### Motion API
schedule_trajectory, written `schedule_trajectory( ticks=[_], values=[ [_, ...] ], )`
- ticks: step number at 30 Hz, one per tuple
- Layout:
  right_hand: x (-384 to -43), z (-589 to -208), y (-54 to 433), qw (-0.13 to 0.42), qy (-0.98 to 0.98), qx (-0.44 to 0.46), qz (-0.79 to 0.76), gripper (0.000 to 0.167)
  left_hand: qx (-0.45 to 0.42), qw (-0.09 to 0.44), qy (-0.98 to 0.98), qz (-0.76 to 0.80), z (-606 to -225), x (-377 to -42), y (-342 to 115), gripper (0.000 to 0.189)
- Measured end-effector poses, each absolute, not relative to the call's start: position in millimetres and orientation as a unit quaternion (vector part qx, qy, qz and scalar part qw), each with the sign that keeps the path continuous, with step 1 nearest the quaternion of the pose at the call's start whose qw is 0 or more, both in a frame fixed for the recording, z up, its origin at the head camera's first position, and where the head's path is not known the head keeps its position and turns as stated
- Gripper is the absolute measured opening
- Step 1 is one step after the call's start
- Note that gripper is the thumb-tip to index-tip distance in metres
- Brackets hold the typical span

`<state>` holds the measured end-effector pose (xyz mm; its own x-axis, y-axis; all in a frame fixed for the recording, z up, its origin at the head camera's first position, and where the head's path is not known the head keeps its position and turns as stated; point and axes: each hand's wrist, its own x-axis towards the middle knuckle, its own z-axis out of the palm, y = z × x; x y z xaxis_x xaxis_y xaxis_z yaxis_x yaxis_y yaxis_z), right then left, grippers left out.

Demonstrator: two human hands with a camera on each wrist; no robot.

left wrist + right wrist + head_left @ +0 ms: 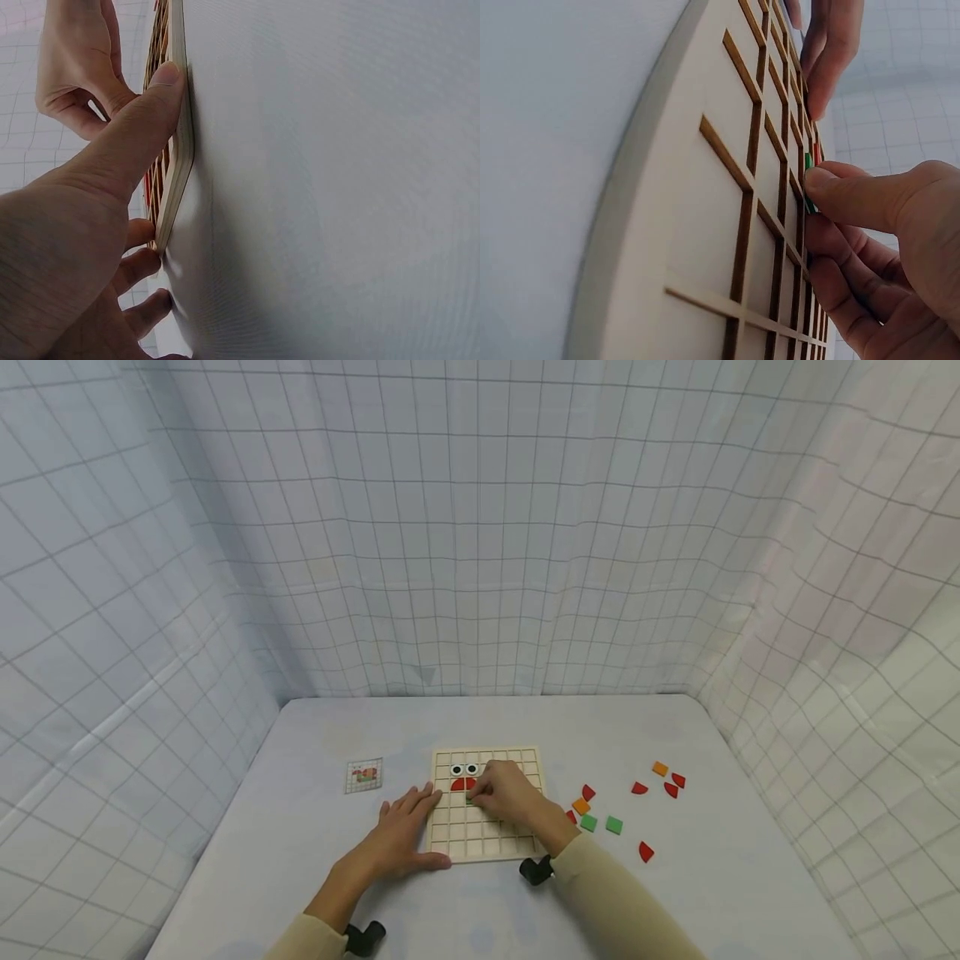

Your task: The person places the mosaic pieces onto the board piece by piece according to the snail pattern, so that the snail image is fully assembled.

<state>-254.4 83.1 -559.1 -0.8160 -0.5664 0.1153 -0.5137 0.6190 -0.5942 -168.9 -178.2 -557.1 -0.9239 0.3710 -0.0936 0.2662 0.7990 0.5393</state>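
A wooden grid board [457, 847] lies flat on the table. Two round eye pieces [464, 770] sit in its upper cells, with red rounded pieces [458, 785] just below. My right hand [506, 789] is over the board's middle, thumb and fingers pinching a thin green tile [808, 161] at the grid, beside the red; the hand hides part of the tile and some cells. With fingers spread, my left hand [401, 835] rests along the board's left side. Its thumb [154, 112] lies against the near edge in the left wrist view.
Left of the board lies a small picture card [363, 775]. To the right are scattered loose pieces: several red quarter-circles [646, 852], orange squares [660, 768] and green squares [614, 825]. White gridded curtains [495, 568] enclose the table at the back and sides.
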Motion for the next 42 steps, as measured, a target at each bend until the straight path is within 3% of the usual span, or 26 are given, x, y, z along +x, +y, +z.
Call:
schedule_trajectory(
  ticks=[9, 24, 42],
  values=[
    [-253, -560, 83, 0.052, 0.899, -0.289, -0.325, 0.009, 0.168, 0.099, 0.942, 0.273, -557, -168, -178, 0.12],
    [-245, -551, 94, 0.021, 0.898, -0.328, -0.293, 0.007, 0.167, 0.096, 0.941, 0.279, -557, -166, -178, 0.12],
    [-232, -550, 149, -0.001, 0.922, -0.255, -0.291, 0.007, 0.158, 0.093, 0.946, 0.266, -559, -168, -177, 0.12]
  ],
)
